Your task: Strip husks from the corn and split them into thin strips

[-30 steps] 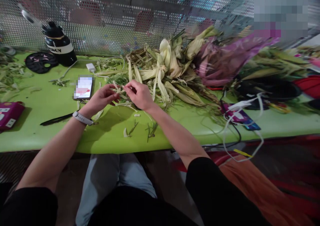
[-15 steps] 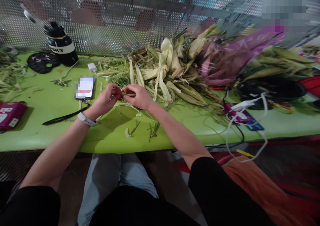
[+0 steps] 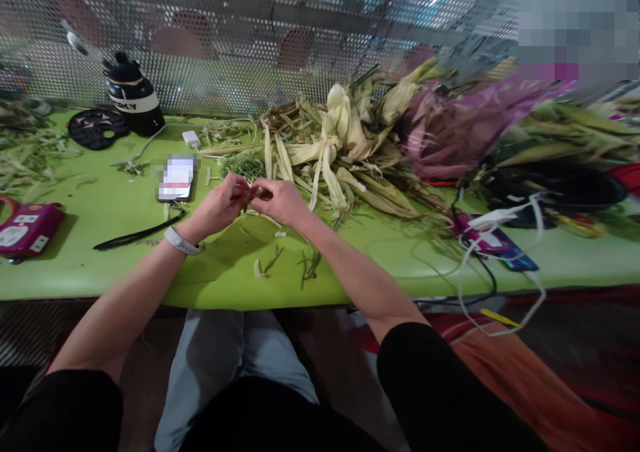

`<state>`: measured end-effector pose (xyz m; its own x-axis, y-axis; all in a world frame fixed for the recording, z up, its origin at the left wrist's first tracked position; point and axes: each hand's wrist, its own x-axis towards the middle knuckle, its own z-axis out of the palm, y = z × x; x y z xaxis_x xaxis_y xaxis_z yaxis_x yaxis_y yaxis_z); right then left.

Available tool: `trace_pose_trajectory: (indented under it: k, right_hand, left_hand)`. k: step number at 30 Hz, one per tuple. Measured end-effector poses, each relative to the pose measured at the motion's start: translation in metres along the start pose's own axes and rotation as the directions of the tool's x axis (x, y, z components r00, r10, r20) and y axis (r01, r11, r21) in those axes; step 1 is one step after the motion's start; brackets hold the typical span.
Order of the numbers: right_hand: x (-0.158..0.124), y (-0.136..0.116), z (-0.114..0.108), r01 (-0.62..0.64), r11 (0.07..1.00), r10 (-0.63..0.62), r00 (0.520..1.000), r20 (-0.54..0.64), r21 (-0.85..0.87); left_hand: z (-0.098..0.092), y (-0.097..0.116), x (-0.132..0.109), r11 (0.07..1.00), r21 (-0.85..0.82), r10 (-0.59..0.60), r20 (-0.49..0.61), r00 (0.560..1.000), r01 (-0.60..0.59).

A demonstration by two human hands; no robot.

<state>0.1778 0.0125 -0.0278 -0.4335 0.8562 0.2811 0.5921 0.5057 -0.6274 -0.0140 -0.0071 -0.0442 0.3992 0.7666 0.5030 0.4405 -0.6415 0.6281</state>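
My left hand (image 3: 227,202), with a pale band on its wrist, is closed in a pinch. Its fingertips meet those of my right hand (image 3: 279,202), whose thumb and forefinger are also pinched together. Between them is a small, thin piece of plant, mostly hidden by the fingers. Just beyond the hands lies a heap of fine green strips (image 3: 245,164). To its right spreads a big pile of dry corn husks (image 3: 325,155). A few green stem scraps (image 3: 273,260) lie on the table nearer to me.
On the green table (image 3: 215,285), a phone (image 3: 177,177), black strap (image 3: 135,232), purple box (image 3: 35,229) and black bottle (image 3: 134,99) stand or lie to the left. A purple bag (image 3: 440,129), white cable (image 3: 463,285) and another phone (image 3: 500,242) are right. Perforated metal mesh (image 3: 235,59) closes the back.
The view has shifted slightly, so things sit a little further right and lower. The fingertips have drawn closer together, and the pale stalk seen under my right fingers is now hidden.
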Motion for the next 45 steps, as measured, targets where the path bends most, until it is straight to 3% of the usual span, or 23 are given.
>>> trace_pose_trajectory:
  k: [5,8,11,14,18,21,24,29,34,38,41,45]
  right_hand:
    - [0.001,0.001,-0.002,-0.033,0.996,0.032,0.999,0.005,0.087]
    - [0.004,0.006,-0.004,-0.079,0.954,0.057,0.995,0.084,0.288]
    - [0.009,0.013,-0.007,-0.172,0.848,0.088,0.978,0.187,0.501]
    - [0.013,0.016,-0.009,-0.147,0.828,0.096,0.988,0.122,0.541]
    - [0.014,0.014,-0.004,-0.056,0.807,0.080,0.997,-0.015,0.589]
    - [0.014,0.013,0.003,-0.016,0.779,0.063,0.997,-0.053,0.627]
    - [0.015,0.014,0.010,0.033,0.795,0.006,0.998,-0.062,0.606]
    - [0.011,0.014,0.015,0.105,0.872,-0.047,0.990,-0.131,0.478]
    - [0.003,0.012,0.015,0.280,0.930,-0.224,0.946,-0.233,0.240]
    - [0.000,0.014,0.013,0.326,0.945,-0.322,0.931,-0.170,-0.005]
    - [-0.001,0.013,0.011,0.314,0.949,-0.314,0.940,-0.134,-0.018]
    - [0.004,0.011,-0.001,0.164,0.967,-0.099,0.949,-0.301,0.197]
  left_hand:
    - [0.000,0.006,0.001,0.999,-0.047,-0.023,0.010,1.000,0.023]
    - [-0.002,0.004,0.000,0.984,-0.160,-0.079,0.008,0.997,0.079]
    - [-0.006,0.000,0.000,0.941,-0.294,-0.167,0.021,0.986,0.165]
    - [-0.009,-0.002,0.002,0.876,-0.417,-0.275,-0.017,0.961,0.244]
    - [-0.008,-0.002,0.004,0.778,-0.573,-0.401,-0.135,0.906,0.259]
    - [-0.002,-0.003,0.003,0.708,-0.634,-0.415,-0.018,0.910,0.310]
    - [0.005,-0.004,0.004,0.701,-0.629,-0.363,0.091,0.927,0.336]
    - [0.005,0.000,0.005,0.703,-0.584,-0.425,0.113,0.898,0.406]
    - [0.000,0.004,0.004,0.747,-0.473,-0.438,0.178,0.881,0.467]
    - [0.000,0.002,0.003,0.770,-0.461,-0.395,0.199,0.897,0.441]
    - [-0.001,0.005,0.003,0.788,-0.455,-0.380,0.173,0.909,0.416]
    - [-0.010,0.010,0.003,0.783,-0.492,-0.350,0.156,0.924,0.380]
